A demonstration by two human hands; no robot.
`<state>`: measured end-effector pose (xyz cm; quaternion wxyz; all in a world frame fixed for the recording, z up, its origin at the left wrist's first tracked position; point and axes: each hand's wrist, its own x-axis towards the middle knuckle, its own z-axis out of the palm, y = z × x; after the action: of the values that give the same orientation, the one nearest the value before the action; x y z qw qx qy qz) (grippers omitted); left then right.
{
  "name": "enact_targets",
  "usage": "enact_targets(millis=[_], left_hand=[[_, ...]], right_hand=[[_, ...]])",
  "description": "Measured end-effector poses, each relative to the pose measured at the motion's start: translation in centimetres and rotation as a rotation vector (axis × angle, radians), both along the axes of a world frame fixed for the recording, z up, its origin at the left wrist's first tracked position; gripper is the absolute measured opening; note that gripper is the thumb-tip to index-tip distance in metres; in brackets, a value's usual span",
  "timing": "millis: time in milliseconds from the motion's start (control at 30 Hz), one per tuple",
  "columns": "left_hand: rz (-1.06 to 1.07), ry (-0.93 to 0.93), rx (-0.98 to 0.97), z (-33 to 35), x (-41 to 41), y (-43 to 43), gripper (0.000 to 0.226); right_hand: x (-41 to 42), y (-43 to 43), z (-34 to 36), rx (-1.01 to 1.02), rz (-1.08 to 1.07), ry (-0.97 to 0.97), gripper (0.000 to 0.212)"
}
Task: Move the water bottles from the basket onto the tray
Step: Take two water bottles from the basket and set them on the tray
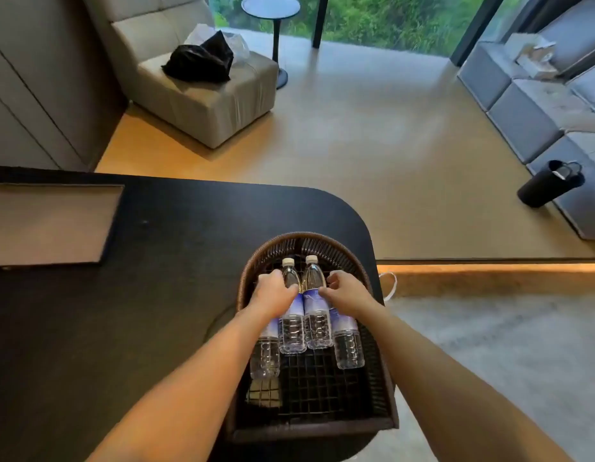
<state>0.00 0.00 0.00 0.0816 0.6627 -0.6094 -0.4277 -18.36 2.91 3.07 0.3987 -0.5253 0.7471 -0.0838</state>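
Observation:
A dark woven basket (309, 428) stands at the rounded right end of the black table (162, 328). Several clear water bottles with blue labels lie side by side in it, caps pointing away from me. My left hand (274, 293) is closed over the top of the leftmost bottle (265, 355), its thumb against the neighbouring bottle (292, 331). The upper part of the rightmost bottle (348, 348) is wrapped by my right hand (347, 293), whose thumb touches the other middle bottle (317, 328). Both outer caps are hidden under my hands. A flat rectangular tray (56, 221) lies far left on the table.
The table ends just right of the basket, with floor and a grey rug below. Further off are a beige armchair (202, 95) holding a black bag, a round side table (271, 8), a grey sofa (539, 111) and a black cylinder (549, 183).

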Motion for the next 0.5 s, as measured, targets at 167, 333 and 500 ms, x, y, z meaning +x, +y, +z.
enact_targets(millis=[167,333,500], left_hand=[[-0.028,-0.03,0.106,-1.3,-0.4,-3.1,0.027],[-0.087,-0.112,0.136,-2.3,-0.8,-4.7,0.033],[-0.096,-0.153,0.123,-2.5,-1.4,-5.1,0.033]], right_hand=[[0.2,-4.2,-2.6,0.133,-0.004,-0.022,0.038],[0.0,-6.1,-3.9,0.178,0.045,0.018,0.033],[-0.3,-7.0,-4.5,0.158,0.03,0.023,0.037]])
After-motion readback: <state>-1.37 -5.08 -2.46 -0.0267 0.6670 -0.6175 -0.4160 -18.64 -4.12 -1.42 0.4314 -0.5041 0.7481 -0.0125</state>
